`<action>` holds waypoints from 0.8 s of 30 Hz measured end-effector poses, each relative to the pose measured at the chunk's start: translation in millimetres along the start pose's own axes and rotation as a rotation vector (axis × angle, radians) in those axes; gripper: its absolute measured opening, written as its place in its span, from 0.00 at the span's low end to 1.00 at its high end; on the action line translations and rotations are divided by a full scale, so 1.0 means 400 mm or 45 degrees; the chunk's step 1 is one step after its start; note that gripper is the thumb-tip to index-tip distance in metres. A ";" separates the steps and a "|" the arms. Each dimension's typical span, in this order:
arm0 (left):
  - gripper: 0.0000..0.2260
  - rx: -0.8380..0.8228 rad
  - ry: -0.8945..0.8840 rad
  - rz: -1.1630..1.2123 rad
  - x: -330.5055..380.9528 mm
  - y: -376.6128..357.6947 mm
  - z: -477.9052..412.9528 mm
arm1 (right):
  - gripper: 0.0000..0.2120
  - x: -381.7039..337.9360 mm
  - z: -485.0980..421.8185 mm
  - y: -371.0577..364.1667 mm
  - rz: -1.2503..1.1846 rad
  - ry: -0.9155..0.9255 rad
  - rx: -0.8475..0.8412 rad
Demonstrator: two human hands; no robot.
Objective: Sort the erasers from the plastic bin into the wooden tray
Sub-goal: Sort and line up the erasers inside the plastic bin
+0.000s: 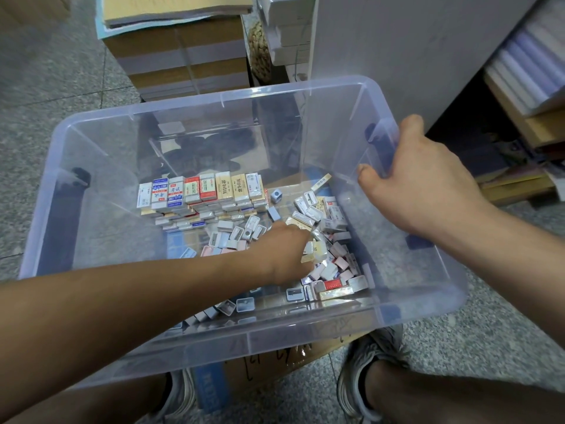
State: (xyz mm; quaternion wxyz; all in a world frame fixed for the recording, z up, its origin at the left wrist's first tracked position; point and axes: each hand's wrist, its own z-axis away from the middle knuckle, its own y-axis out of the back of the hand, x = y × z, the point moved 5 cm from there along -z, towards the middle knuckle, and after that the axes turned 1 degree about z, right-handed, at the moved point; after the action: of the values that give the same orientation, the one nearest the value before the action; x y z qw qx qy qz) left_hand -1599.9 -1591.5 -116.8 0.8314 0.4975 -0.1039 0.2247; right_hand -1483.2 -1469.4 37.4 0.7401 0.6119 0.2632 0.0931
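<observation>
Status: early, by my read; the wooden tray isn't in frame, so can't confirm anything landed in it; every eraser on view sits inside the plastic bin (214,101), which is on the floor over a flattened carton (275,362) between the person's feet. Contents: stacked erasers (201,191) in tidy rows at the back-left of the bin floor, plus a loose pile (331,264) mid-to-right, mixed w/ small slotted pcs (295,293) that look like sharpeners, so sorting is needed, not just a dump. Left hand (287,249) is down in the loose pile, palm down, fingertips buried among crinkly wrapped pcs; can't tell if it's pinching one or just raking. Right hand (422,179) grips the bin's right rim, thumb inside the wall, fingers wrapped over the outside; prob steadying it. Remaining: basically the whole lot, i.e. pull erasers from the pile, move the stacks, leave the non-erasers. Text: blue/white sleeves in the top row read 考试; red/white ones next to them show 2B; the yellow sleeves carry Chinese chars too small to read; marker scrawl on the carton is illegible thru the bin base; blue strip (211,390) under the near edge has letters, not readable.
</observation>
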 end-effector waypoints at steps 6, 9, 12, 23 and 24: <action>0.18 -0.137 0.070 0.051 -0.010 -0.011 0.004 | 0.21 -0.001 0.001 0.000 -0.002 0.002 -0.008; 0.16 -0.240 0.131 0.070 -0.011 -0.025 0.006 | 0.21 -0.001 0.001 -0.001 0.000 -0.006 -0.011; 0.15 -0.254 0.123 0.086 -0.006 -0.026 0.005 | 0.20 0.001 0.001 0.000 -0.007 -0.003 -0.012; 0.09 -0.219 0.146 0.405 -0.017 -0.021 -0.005 | 0.19 0.002 0.000 -0.002 -0.008 0.003 -0.003; 0.06 -0.224 0.138 0.405 -0.013 -0.021 -0.005 | 0.20 0.002 -0.001 -0.001 -0.011 0.005 0.001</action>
State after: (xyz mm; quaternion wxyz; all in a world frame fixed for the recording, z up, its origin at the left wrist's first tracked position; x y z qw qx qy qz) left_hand -1600.7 -1594.5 -126.3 0.8302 0.3874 -0.1556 0.3695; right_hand -1482.7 -1468.9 36.6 0.7398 0.6108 0.2672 0.0911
